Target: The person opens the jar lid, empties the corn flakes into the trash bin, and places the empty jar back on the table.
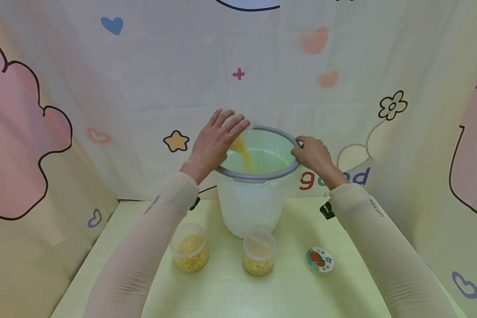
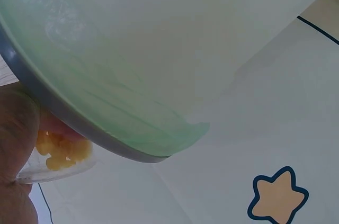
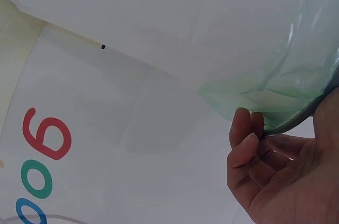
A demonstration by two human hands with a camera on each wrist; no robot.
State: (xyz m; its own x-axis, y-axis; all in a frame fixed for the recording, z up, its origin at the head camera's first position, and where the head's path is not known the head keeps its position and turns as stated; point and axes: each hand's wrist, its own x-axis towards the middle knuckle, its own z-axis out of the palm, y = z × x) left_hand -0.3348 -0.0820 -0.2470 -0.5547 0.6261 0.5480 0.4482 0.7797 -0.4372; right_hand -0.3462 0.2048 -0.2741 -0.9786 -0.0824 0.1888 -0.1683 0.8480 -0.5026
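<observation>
My left hand (image 1: 214,143) holds a clear plastic tub (image 2: 69,171) tipped over the left rim of a white trash bin (image 1: 250,207). Small yellow pieces (image 1: 246,157) stream from the tub into the bin; their exact kind cannot be told. A green bag (image 1: 272,150) lines the bin, its edge folded outward under the grey rim ring (image 1: 254,177). On the opposite side, my right hand (image 1: 315,154) grips this ring, fingers curled round it and the bag edge in the right wrist view. From the head, the left hand hides most of the tub.
Two clear tubs of yellowish bits, a left one (image 1: 192,260) and a middle one (image 1: 258,265), stand before the bin. A round lid with a tomato picture (image 1: 319,259) lies on the pale table (image 1: 294,293). Black clips (image 1: 327,210) sit at the back edge beside a printed curtain (image 1: 175,79).
</observation>
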